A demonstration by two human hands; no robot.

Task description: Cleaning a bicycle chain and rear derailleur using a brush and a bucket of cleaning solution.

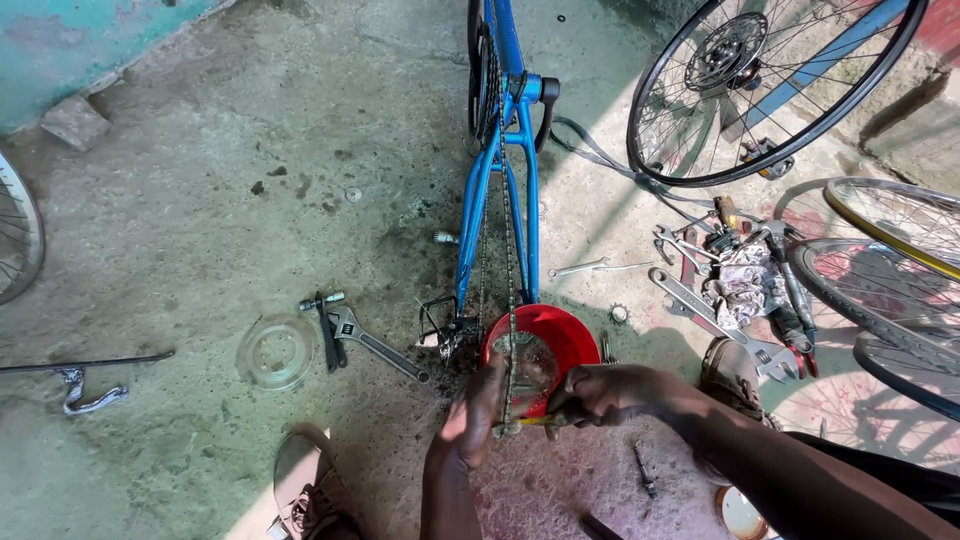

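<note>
A blue bicycle frame lies on the concrete floor, its chain running down toward me. Under the chain's near end sits a red bowl with cloudy liquid. My left hand grips the near end of the chain just over the bowl. My right hand holds a small brush or thin tool against the chain where the left hand holds it.
An adjustable wrench, a clear round disc and a bent metal part lie left. Spanners, pliers and a crumpled rag lie right. Wheels stand at upper right and right edge. My shoes flank the bowl.
</note>
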